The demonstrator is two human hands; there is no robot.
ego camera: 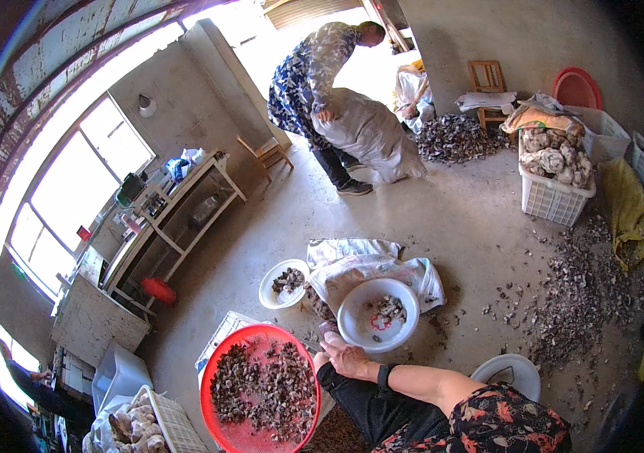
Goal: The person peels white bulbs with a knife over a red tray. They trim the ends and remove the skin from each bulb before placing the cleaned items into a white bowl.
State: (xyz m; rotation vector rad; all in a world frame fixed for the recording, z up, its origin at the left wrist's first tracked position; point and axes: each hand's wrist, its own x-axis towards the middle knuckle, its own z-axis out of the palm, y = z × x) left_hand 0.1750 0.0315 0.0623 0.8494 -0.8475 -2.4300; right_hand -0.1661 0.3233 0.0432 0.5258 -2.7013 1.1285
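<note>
Close together at the lower middle are my right hand (349, 360), below a dark wristband, and my left hand (320, 359), mostly hidden behind it. A small brownish-purple piece (328, 327) shows at the fingertips; which hand touches it is unclear. A thin, blade-like edge (311, 344) lies left of the hands. Just beyond them, a white plastic basin (350, 334) holds a few greyish chunks. Left of my hands, a round red mesh sieve (204, 390) carries many small dark and pale chunks. A smaller white bowl (266, 289) contains dark chunks.
A white woven sack (350, 270) lies behind the basin. Farther off, a person (299, 85) in a camouflage coat bends over a large full sack (364, 133). Dark scraps (571, 306) cover floor at right, below a white crate (554, 201). A wooden workbench (186, 212) stands left.
</note>
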